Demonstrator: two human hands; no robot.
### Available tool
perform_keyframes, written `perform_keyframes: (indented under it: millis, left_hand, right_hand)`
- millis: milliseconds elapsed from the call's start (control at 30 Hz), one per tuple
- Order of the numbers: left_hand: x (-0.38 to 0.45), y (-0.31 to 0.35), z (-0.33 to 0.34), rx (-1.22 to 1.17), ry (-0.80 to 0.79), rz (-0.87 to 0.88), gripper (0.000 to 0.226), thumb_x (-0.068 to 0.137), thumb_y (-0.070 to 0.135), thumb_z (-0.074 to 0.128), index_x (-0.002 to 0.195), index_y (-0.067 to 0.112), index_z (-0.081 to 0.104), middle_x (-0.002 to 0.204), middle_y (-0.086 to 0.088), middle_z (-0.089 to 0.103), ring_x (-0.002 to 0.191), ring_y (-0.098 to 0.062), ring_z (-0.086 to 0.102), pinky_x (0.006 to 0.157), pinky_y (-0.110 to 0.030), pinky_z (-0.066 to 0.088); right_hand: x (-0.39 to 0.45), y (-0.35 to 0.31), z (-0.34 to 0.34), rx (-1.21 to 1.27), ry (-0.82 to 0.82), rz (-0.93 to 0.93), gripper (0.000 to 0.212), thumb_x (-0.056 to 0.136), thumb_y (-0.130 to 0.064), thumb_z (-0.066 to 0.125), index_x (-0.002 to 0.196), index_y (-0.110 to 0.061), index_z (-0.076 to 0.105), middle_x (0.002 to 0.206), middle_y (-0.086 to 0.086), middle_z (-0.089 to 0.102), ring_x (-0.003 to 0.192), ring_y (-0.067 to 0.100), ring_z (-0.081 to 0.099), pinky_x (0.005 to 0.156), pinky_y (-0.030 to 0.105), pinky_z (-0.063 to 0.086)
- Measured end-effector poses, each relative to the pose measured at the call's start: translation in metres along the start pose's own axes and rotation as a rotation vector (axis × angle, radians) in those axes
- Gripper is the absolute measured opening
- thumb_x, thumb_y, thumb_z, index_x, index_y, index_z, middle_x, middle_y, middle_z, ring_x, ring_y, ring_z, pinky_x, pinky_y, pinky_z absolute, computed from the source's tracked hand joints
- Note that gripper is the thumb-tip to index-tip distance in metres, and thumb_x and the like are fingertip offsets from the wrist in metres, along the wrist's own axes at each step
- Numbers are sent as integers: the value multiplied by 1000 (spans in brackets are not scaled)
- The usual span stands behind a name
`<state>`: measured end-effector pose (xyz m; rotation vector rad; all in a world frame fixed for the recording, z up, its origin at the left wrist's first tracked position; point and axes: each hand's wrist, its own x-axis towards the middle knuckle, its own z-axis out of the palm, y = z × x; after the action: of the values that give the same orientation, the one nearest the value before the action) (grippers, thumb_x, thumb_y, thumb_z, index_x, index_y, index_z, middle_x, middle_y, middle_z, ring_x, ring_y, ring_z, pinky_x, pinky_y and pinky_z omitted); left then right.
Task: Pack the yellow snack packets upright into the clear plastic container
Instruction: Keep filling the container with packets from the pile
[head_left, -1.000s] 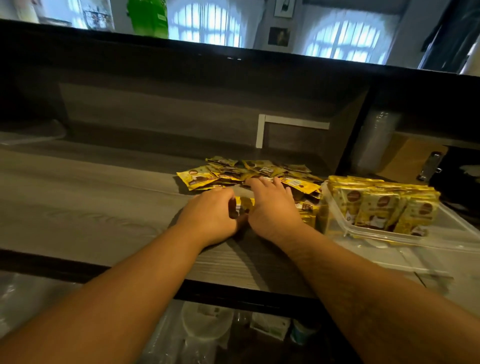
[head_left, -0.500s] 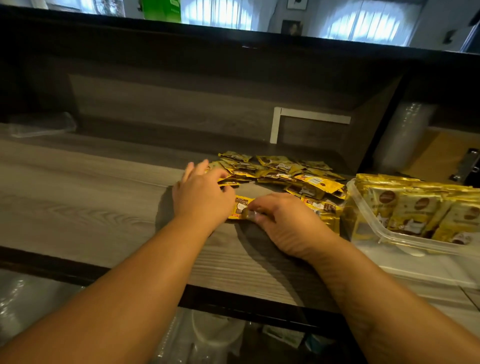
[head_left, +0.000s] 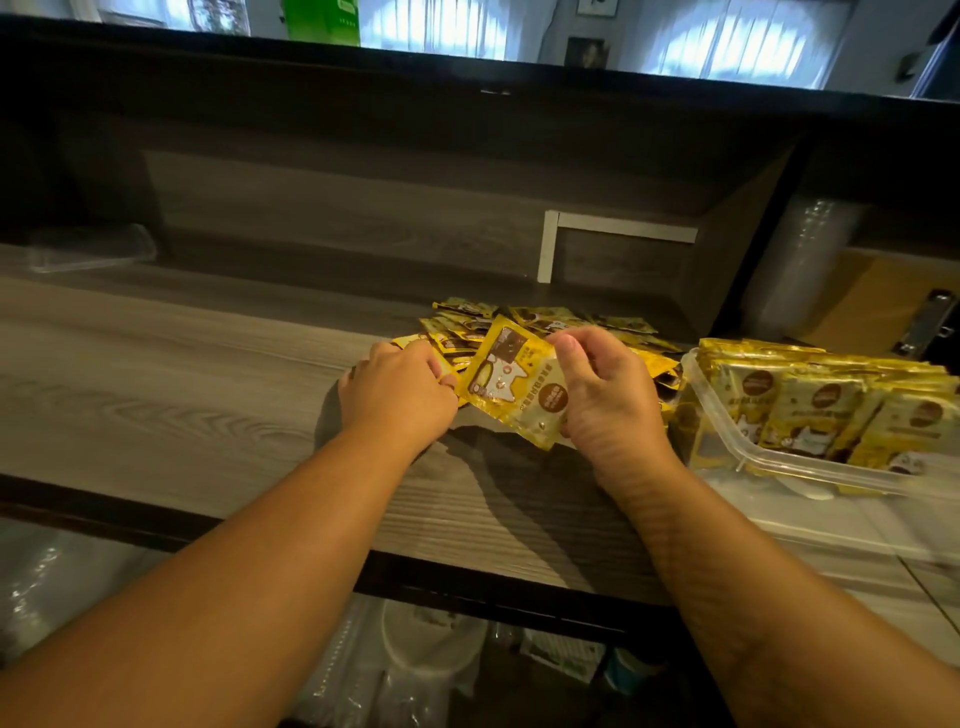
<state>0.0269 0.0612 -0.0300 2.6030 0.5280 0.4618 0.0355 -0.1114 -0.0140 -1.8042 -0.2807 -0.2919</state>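
Observation:
A loose pile of yellow snack packets (head_left: 540, 318) lies on the wooden counter (head_left: 182, 384), just behind my hands. My right hand (head_left: 608, 400) grips a small stack of yellow packets (head_left: 514, 384), tilted up off the counter with the printed face toward me. My left hand (head_left: 400, 395) rests at the stack's left edge, fingers curled on packets there. To the right stands the clear plastic container (head_left: 737, 452), holding several yellow packets (head_left: 826, 400) upright in rows.
A clear lid (head_left: 852, 525) lies under or in front of the container near the counter's front edge. Another clear plastic container (head_left: 93, 249) sits at the far left back. A raised dark ledge runs behind the counter. Plastic cups and tubs sit below the counter.
My right hand has lifted a stack of packets off the counter and tilted it up. My left hand has moved right to the stack's left edge.

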Motion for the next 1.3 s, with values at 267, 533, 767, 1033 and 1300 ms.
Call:
perform_keyframes:
  millis: [267, 533, 767, 1033, 1300]
  left_hand:
    - [-5, -3, 2, -297, 246, 53, 23, 86, 13, 75, 107, 19, 69, 124, -4, 49, 112, -21, 52, 86, -25, 46]
    - [-27, 31, -34, -666, 337, -60, 44, 89, 13, 74, 129, 24, 63, 116, 9, 59, 103, -10, 59, 79, -23, 47]
    - [-61, 116, -52, -927, 235, 44, 10, 91, 23, 72, 85, 30, 69, 90, 8, 70, 84, -12, 70, 68, -37, 63]
    - [-87, 209, -42, -924, 27, 247, 16, 86, 22, 77, 88, 34, 67, 97, 5, 71, 93, -12, 68, 76, -33, 61]
    - [-91, 240, -12, -449, -165, 524, 24, 84, 23, 77, 101, 32, 64, 99, 10, 63, 94, -10, 62, 77, -28, 58]
  right_hand:
    - [-8, -12, -2, 214, -40, 147, 15, 92, -27, 65, 105, -32, 62, 100, -4, 70, 86, 12, 71, 68, 37, 62]
    - [-30, -51, -37, 117, -48, -101, 42, 87, -13, 72, 112, -37, 48, 100, -10, 65, 84, 1, 68, 65, 19, 59]
    - [-31, -62, -140, 101, 152, -200, 32, 90, -8, 66, 99, -35, 53, 96, -5, 68, 88, 8, 69, 70, 31, 61]
    - [-28, -45, -240, 23, 280, -183, 31, 95, -5, 57, 110, -31, 54, 99, -7, 64, 91, 7, 65, 72, 28, 57]
    - [-24, -19, -288, -81, 326, -116, 29, 96, -12, 57, 115, -34, 51, 109, -7, 62, 99, 13, 64, 76, 34, 59]
